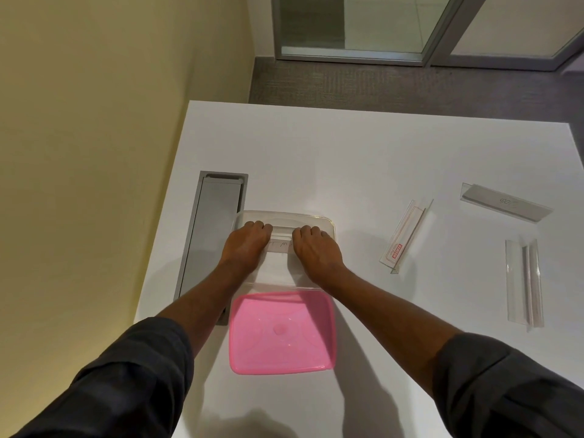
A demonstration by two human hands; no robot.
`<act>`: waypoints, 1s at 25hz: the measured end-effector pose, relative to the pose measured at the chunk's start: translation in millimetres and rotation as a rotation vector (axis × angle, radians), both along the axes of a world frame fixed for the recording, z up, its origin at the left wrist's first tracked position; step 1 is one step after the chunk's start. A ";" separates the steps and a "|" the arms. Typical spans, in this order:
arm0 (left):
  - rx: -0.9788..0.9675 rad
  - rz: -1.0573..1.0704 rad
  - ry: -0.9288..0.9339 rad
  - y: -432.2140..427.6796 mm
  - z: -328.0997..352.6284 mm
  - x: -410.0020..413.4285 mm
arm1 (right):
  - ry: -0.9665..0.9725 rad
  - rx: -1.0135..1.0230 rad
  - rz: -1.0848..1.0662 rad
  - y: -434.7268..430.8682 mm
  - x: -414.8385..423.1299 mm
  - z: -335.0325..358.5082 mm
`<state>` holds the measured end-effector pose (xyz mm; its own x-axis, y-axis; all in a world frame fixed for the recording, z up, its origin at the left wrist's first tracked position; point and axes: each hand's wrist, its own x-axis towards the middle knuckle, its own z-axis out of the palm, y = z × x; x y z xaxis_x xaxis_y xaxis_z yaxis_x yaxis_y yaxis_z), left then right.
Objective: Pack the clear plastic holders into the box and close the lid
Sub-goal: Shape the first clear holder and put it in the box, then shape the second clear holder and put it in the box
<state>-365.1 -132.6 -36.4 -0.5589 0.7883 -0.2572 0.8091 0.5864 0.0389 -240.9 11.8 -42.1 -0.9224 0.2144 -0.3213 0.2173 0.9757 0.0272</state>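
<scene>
A clear plastic box (319, 221) stands open on the white table. Both hands are inside it. My left hand (245, 246) and my right hand (316, 248) grip the two ends of a clear holder (280, 246) with a handwritten paper insert, held across the box. The pink lid (281, 331) lies flat on the table just in front of the box. Three more clear holders lie to the right: one with a red label (404, 237), one with a grey insert (505, 202), and an empty one (523, 284).
A grey metal cable hatch (210, 235) is set into the table left of the box. The yellow wall runs along the table's left edge. Beyond the far edge are dark carpet and a glass door frame (436, 30).
</scene>
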 end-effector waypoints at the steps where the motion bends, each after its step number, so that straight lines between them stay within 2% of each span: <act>1: 0.011 0.009 -0.001 -0.1 0.0 0.7 | 0.008 -0.003 -0.003 0.0 0.9 0.6; 6: 0.130 0.093 -0.038 3.0 8.4 5.1 | 0.121 -0.109 -0.048 -0.1 7.9 21.6; 10: 0.432 0.328 -0.133 21.6 41.4 29.6 | 0.305 -0.239 -0.122 9.0 33.1 59.1; 13: 0.631 0.435 -0.247 47.9 69.4 62.0 | 0.510 -0.363 -0.238 29.4 67.2 82.8; 16: 0.733 0.473 -0.354 82.4 90.2 96.7 | 0.617 -0.469 -0.427 58.7 105.8 89.2; 19: 0.719 0.435 -0.443 118.6 96.2 131.5 | 0.597 -0.543 -0.633 91.4 144.1 79.8; 25: 0.543 0.474 -0.643 170.7 67.3 183.5 | 0.437 -0.668 -0.926 131.6 204.6 45.2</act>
